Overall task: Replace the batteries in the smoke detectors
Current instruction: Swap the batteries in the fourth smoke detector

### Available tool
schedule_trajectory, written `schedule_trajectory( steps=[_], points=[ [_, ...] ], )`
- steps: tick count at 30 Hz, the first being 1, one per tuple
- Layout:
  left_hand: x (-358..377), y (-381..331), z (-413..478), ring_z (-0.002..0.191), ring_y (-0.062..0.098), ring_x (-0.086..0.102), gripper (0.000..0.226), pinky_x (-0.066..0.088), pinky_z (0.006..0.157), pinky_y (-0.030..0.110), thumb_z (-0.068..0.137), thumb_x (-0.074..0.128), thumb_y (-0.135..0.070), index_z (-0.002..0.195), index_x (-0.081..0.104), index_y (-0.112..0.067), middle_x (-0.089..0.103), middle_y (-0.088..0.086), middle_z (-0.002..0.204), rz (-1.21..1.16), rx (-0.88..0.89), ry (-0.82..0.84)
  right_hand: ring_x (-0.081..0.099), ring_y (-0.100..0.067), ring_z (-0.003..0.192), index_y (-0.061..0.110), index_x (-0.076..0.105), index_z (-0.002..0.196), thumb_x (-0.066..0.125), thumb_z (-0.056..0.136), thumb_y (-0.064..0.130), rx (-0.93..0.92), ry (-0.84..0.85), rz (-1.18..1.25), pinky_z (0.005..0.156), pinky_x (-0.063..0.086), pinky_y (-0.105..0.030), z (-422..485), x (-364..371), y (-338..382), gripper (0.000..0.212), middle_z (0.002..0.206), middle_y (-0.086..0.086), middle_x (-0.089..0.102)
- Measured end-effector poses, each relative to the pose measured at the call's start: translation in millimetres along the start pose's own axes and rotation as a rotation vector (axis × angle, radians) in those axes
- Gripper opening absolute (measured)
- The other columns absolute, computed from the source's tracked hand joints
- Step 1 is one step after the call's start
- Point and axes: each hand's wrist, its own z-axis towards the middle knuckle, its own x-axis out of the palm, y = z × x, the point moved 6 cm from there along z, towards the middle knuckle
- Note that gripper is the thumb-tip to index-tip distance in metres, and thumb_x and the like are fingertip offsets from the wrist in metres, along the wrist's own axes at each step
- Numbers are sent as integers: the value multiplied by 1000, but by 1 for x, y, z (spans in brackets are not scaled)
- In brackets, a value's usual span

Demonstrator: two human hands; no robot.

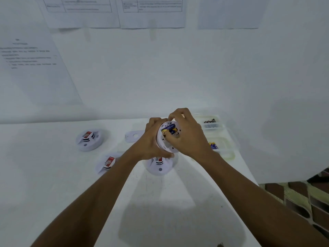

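Centre of frame: one smoke detector (168, 146) is held above the table (53, 184), tilted, with its back side facing the camera. Its battery bay is open, and blue-and-gold batteries (169, 131) sit inside it.

Left hand (153, 139): wrapped round the left side of the smoke detector, fingers curled behind the body and holding it firmly.

Right hand (187, 136): fingers curled over the upper rim of the same unit, with the thumb lying beside the batteries. Whether the thumb presses on them cannot be told.

On the table:
- A second detector (90, 139) lies face up at centre left.
- A third detector (106, 164) lies nearer, partly hidden by the left forearm.
- A fourth detector (159, 166) lies directly below the hands.
- A flat white mounting plate (133, 136) lies just left of the left hand.

At centre right, beside the right wrist, a clear tray (211, 123) holds dark batteries. A nearer tray (226, 148) holds blue-and-gold ones.

Printed sheets (80, 13) hang on the wall across the upper frame.
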Motion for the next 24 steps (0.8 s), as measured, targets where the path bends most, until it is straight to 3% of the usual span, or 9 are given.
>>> schedule_trajectory(
  steps=[3,6,8,10,13,16,19,24],
  points=[
    [7,-6,2,125,15,40,89,41,100,25,46,81,-52,119,31,-60,37,-18,126,1,29,-13,51,-20,122,25,69,107,65,84,27,-177,45,16,96,41,-40,-2,0,-13,23,137,-1,47],
    [15,-8,4,124,15,41,86,37,97,19,47,79,-56,120,33,-52,40,-11,126,7,7,-9,45,-20,124,24,72,102,64,86,26,-298,26,-4,96,36,-39,-4,-3,-20,17,135,-2,50],
    [18,-9,5,124,17,41,89,40,100,24,46,81,-54,118,30,-61,40,-8,126,1,8,-15,46,-17,117,19,70,102,64,89,23,-325,-14,27,93,37,-34,-4,-9,-20,15,126,-1,54],
    [19,-8,8,126,19,39,93,43,104,35,45,84,-51,118,27,-66,38,-6,126,18,17,-25,51,-14,103,15,68,101,65,90,19,-256,-61,144,86,41,-29,-3,-24,-26,12,110,1,61],
    [17,-6,10,126,17,38,97,43,106,39,43,86,-50,124,32,-54,36,-6,126,23,23,-43,59,-7,85,21,63,111,64,91,19,-62,-18,229,80,43,-24,-2,-46,-60,20,87,11,65],
    [17,-5,12,125,14,39,99,42,106,39,40,85,-51,123,32,-53,35,-4,128,31,15,-42,59,-8,83,30,68,101,65,90,27,107,87,-38,89,44,-37,-1,-62,-113,12,77,16,67],
    [23,-10,19,127,16,39,99,41,107,37,40,85,-51,122,31,-57,34,-5,129,31,34,-25,61,-12,87,31,67,86,64,88,34,253,254,-315,87,34,-37,-7,-65,-151,5,77,14,69],
    [38,-17,29,126,10,37,100,37,104,21,40,86,-47,120,28,-66,33,-6,128,11,65,12,58,-11,86,31,66,80,63,87,40,241,422,-543,82,21,-38,-12,-46,-168,12,79,16,61]
  ],
)
